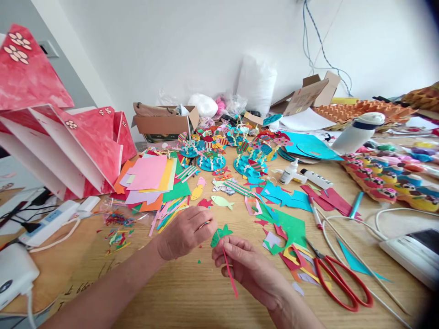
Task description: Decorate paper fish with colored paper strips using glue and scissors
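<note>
A small green paper fish [221, 234] is pinched between both my hands over the wooden table [192, 297]. My left hand [185, 233] grips its left side with closed fingers. My right hand [242, 265] holds the fish from below together with a thin pink paper strip [230, 273] that hangs down toward me. A pale green paper fish [222, 201] and a yellow one [197, 192] lie just beyond my hands.
Red-handled scissors [338, 278] lie to the right beside paper scraps [291, 233]. Stacked coloured sheets [151, 178], glue bottles [291, 172], finished blue paper crafts [212, 160], a cardboard box [164, 121], red painted boards [68, 141] and a power strip [48, 224] surround the area.
</note>
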`<state>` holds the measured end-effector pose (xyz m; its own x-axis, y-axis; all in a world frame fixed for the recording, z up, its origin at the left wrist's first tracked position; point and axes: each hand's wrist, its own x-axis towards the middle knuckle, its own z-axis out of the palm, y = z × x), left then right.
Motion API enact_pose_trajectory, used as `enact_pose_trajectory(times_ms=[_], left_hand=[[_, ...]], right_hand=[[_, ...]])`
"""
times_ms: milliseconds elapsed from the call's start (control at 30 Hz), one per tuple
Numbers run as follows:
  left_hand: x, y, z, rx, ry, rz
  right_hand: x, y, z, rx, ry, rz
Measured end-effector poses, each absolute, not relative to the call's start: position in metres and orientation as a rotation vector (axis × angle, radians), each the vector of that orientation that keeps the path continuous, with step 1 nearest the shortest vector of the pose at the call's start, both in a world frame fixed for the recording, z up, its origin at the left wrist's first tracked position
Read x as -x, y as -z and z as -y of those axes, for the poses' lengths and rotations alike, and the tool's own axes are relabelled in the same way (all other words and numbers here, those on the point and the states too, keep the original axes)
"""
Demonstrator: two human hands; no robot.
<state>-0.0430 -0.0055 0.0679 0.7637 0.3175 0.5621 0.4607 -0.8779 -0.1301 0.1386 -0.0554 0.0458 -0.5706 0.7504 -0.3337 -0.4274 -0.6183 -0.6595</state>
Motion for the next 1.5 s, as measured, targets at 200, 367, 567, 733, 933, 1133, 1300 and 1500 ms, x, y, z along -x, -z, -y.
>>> enact_pose_trajectory(times_ms=[200,367,567,733,933,1133,1300,1500], left_hand=[[0.040,-0.064,0.009,2.711,0.855,0.602],[0.039,-0.058,0.007,2.765,1.018,0.727],[0.033,-0.060,0.008,3.161,1.223,1.808],[0.020,-0.063,0.011,3.355,1.045,2.026],[0.011,-0.059,0.007,3.267,1.065,2.095],[0.012,-0.043,-0.001,3.212,1.087,2.202],[0.011,-0.033,-0.005,3.168,0.973,2.265],[0.015,-0.028,-0.008,3.146,0.801,2.148]], right_hand=[[-0.135,-0.040,0.061,0.693,-2.211,0.600],[-0.137,-0.039,0.060,0.845,-2.037,0.725],[-0.140,-0.039,0.055,1.161,-1.723,1.051],[-0.139,-0.034,0.053,1.248,-1.648,1.198],[-0.143,-0.032,0.052,1.357,-1.596,1.288],[-0.154,-0.024,0.054,1.401,-1.598,1.301],[-0.160,-0.013,0.057,1.434,-1.508,1.327],[-0.164,-0.003,0.055,1.507,-1.342,1.397]])
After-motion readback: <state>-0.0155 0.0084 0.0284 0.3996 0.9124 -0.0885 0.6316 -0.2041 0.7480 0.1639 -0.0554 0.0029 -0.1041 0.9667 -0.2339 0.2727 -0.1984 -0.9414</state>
